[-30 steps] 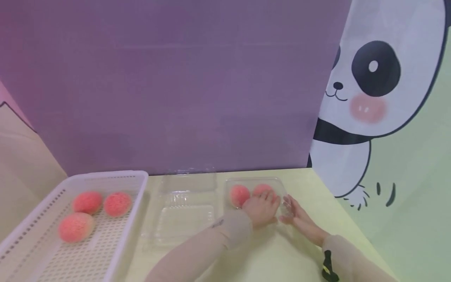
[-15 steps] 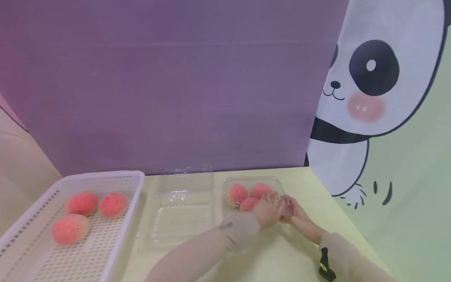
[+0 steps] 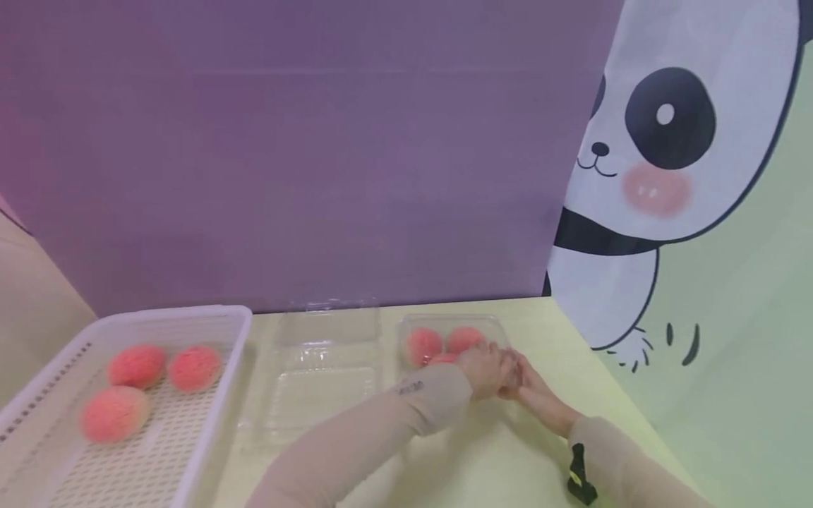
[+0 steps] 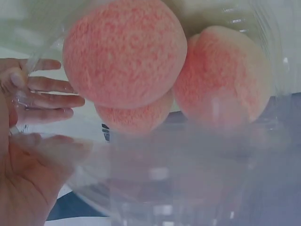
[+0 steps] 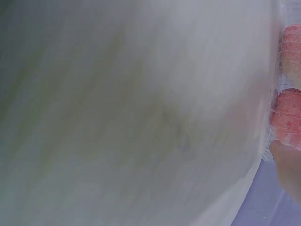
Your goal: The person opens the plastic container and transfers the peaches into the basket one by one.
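Observation:
A clear plastic box [image 3: 451,319] with pink peaches [image 3: 424,346] in it lies on the table, right of centre. My left hand [image 3: 488,368] reaches across its front right corner and holds the edge, fingers bent. From the outer right side, my right hand [image 3: 535,392] grips the same corner, meeting the left fingers. In the left wrist view, several fingers [image 4: 51,96] lie beside the box, and three peaches [image 4: 124,52] show through glossy plastic. At the right edge of the right wrist view, a digit [image 5: 288,167] presses against the box side beneath a peach [image 5: 288,115].
A white slotted basket [image 3: 244,331] stands at the left with three peaches [image 3: 136,365] visible in it. Between basket and held box lies another clear plastic box [image 3: 324,395], lid folded back. A purple wall [image 3: 305,176] borders the table's far edge.
My left hand has slid right, from lying over the peaches to the box's right corner against my right hand. A front peach came into view beside the left wrist. The head view has shifted slightly.

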Action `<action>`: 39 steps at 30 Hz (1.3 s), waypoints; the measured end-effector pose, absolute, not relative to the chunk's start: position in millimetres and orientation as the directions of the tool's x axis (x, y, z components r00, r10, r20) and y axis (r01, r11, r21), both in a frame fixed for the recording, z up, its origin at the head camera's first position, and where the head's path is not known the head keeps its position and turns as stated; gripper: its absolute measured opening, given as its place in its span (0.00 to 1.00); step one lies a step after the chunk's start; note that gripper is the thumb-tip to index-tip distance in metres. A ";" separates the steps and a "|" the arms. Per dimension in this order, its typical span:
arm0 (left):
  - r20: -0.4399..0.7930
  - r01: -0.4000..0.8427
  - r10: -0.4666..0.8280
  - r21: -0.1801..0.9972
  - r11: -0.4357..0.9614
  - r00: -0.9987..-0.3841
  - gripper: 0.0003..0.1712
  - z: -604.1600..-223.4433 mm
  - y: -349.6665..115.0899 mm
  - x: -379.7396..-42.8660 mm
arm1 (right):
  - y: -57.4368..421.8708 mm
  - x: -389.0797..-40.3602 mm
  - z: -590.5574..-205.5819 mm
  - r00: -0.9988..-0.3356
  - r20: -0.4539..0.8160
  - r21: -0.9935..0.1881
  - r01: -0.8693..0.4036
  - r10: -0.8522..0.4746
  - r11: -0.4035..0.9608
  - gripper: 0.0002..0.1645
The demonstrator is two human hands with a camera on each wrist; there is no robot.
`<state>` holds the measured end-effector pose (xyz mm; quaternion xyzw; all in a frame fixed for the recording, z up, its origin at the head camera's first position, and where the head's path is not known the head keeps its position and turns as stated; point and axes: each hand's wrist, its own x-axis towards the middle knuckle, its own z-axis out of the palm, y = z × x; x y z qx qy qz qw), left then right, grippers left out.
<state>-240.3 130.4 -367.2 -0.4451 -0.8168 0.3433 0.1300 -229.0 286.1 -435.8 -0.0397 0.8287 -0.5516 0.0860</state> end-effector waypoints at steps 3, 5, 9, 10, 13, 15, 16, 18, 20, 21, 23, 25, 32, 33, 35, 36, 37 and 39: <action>-0.104 0.677 0.810 -0.617 0.402 -0.577 0.29 -360.7 125.1 -245.2 | 282.1 -231.7 -435.8 -0.982 -0.101 -0.922 0.032 -0.161 0.385 0.54; -0.102 0.684 0.802 -0.593 0.426 -0.588 0.33 -356.0 121.6 -247.8 | 281.1 -233.3 -435.6 -0.982 -0.107 -0.924 0.040 -0.156 0.380 0.55; -0.081 0.674 0.804 -0.599 0.433 -0.589 0.42 -350.7 117.3 -248.7 | 281.6 -234.0 -436.1 -0.981 -0.116 -0.927 0.050 -0.156 0.373 0.55; -0.074 0.669 0.801 -0.597 0.442 -0.594 0.42 -350.4 117.3 -248.2 | 282.5 -234.1 -436.2 -0.980 -0.117 -0.926 0.049 -0.162 0.374 0.56; -0.025 0.651 0.783 -0.572 0.499 -0.621 0.34 -352.5 118.0 -246.0 | 284.3 -233.4 -437.5 -0.979 -0.108 -0.926 0.035 -0.174 0.377 0.56; 0.001 0.641 0.770 -0.554 0.531 -0.638 0.28 -355.1 118.2 -244.1 | 285.0 -232.8 -438.7 -0.978 -0.101 -0.926 0.026 -0.181 0.376 0.57; 0.011 0.642 0.763 -0.534 0.551 -0.646 0.26 -356.5 118.2 -243.2 | 285.1 -232.4 -439.2 -0.978 -0.094 -0.927 0.017 -0.188 0.375 0.57; 0.018 0.647 0.760 -0.514 0.564 -0.649 0.25 -359.4 117.5 -241.5 | 285.3 -232.0 -440.3 -0.976 -0.085 -0.928 0.005 -0.199 0.374 0.58; 0.010 0.661 0.759 -0.486 0.572 -0.650 0.27 -361.4 116.0 -239.8 | 285.2 -231.6 -440.6 -0.976 -0.083 -0.926 0.000 -0.202 0.378 0.59; 0.003 0.671 0.760 -0.466 0.576 -0.650 0.28 -362.1 114.7 -239.3 | 285.0 -231.7 -440.8 -0.976 -0.082 -0.926 -0.001 -0.203 0.378 0.60; -0.001 0.693 0.758 -0.407 0.595 -0.652 0.30 -363.7 110.8 -239.1 | 284.4 -232.0 -440.6 -0.975 -0.086 -0.925 0.001 -0.205 0.381 0.60; 0.005 0.714 0.761 -0.340 0.612 -0.649 0.30 -364.5 105.5 -239.6 | 283.8 -232.5 -440.3 -0.976 -0.090 -0.925 0.008 -0.197 0.380 0.59; 0.048 0.744 0.782 -0.279 0.608 -0.621 0.28 -369.4 68.1 -240.3 | 283.3 -233.2 -439.8 -0.973 -0.107 -0.922 0.020 -0.204 0.387 0.55; 0.051 0.736 0.779 -0.293 0.610 -0.625 0.28 -369.6 60.5 -240.4 | 283.2 -233.2 -439.7 -0.973 -0.108 -0.921 0.020 -0.205 0.390 0.54; 0.050 0.718 0.761 -0.298 0.629 -0.647 0.27 -370.1 44.9 -241.1 | 283.0 -233.8 -439.5 -0.972 -0.113 -0.918 0.024 -0.204 0.396 0.55; 0.053 0.711 0.751 -0.281 0.644 -0.659 0.26 -370.4 37.3 -242.1 | 283.0 -234.1 -439.3 -0.973 -0.115 -0.916 0.025 -0.202 0.400 0.55; 0.056 0.707 0.743 -0.268 0.655 -0.667 0.26 -370.7 29.9 -243.1 | 282.7 -234.5 -438.9 -0.974 -0.117 -0.918 0.030 -0.197 0.396 0.55; 0.068 0.706 0.734 -0.226 0.671 -0.676 0.28 -370.4 16.6 -245.0 | 282.1 -235.0 -437.8 -0.974 -0.124 -0.915 0.039 -0.188 0.401 0.56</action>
